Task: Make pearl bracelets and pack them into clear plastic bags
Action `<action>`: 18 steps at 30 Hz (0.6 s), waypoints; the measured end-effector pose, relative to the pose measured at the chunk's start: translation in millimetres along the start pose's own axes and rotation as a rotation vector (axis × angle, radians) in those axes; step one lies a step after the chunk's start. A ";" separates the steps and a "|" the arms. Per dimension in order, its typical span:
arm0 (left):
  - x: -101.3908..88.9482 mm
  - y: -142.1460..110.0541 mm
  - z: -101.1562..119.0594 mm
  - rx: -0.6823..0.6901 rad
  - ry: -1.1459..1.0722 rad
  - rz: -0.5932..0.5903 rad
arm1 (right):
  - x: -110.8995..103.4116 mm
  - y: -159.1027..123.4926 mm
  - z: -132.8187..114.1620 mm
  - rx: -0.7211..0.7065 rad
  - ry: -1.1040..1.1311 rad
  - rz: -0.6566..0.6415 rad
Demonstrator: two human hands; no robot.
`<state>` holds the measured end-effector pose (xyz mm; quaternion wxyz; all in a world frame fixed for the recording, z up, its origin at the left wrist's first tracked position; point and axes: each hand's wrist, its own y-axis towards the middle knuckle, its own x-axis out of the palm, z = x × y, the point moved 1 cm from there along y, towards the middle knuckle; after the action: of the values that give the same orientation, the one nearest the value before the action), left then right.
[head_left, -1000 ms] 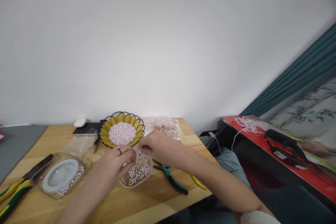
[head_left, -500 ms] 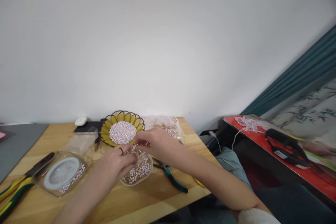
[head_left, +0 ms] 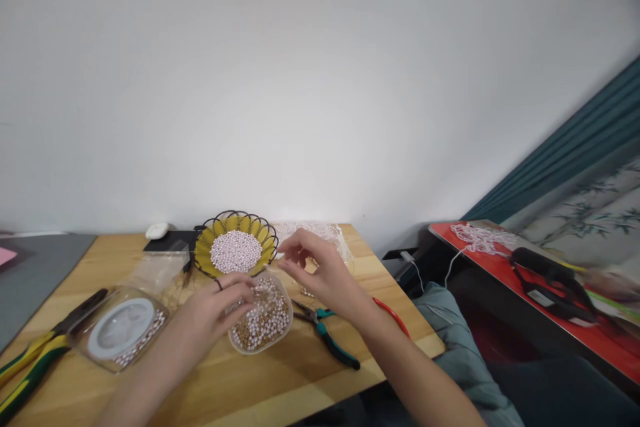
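Note:
A clear plastic tub (head_left: 265, 320) full of white and gold beads sits on the wooden table in front of me. My left hand (head_left: 223, 303), with a dark ring on one finger, is closed at the tub's left rim; its fingers curl over the beads, and whatever they pinch is too small to make out. Just beyond the tub's right side hovers my right hand (head_left: 315, 270), thumb and index finger apart, with no object clearly visible between them. Behind the tub stands a black wire basket (head_left: 203, 260) with a yellow lining, holding pale pink beads (head_left: 235, 251).
Green-handled pliers (head_left: 327, 337) lie right of the tub, with a red handle (head_left: 393, 317) beyond. At left are a lidded clear box (head_left: 120, 328) and yellow-green pliers (head_left: 43, 353). Strung beads (head_left: 325, 232) lie at the back; a red-topped table (head_left: 493, 267) stands at right.
My right hand has drawn away from my left, moving up and right off the tub, and its fingers have parted. More of the beads and the red handle now show.

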<state>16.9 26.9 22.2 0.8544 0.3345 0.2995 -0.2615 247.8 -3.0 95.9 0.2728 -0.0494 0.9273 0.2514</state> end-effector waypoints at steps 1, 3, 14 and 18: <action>-1.3 0.1 0.4 -0.006 -0.022 0.008 | 3.1 -2.2 4.2 0.041 0.012 0.015; -3.7 -0.8 1.3 -0.029 -0.060 0.018 | 13.6 -6.1 15.7 0.145 0.064 -0.041; 9.5 -26.9 -8.7 -0.391 -0.649 0.303 | 48.8 -19.4 39.5 0.333 0.607 -0.102; 19.0 -28.1 -14.7 -0.471 -0.638 0.307 | 53.8 -24.4 40.5 0.335 0.610 -0.092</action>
<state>6.7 15.0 -11.3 0.9864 0.0732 0.0182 -0.1460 227.3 -1.8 27.3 -0.0017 -0.1184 0.9913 0.0571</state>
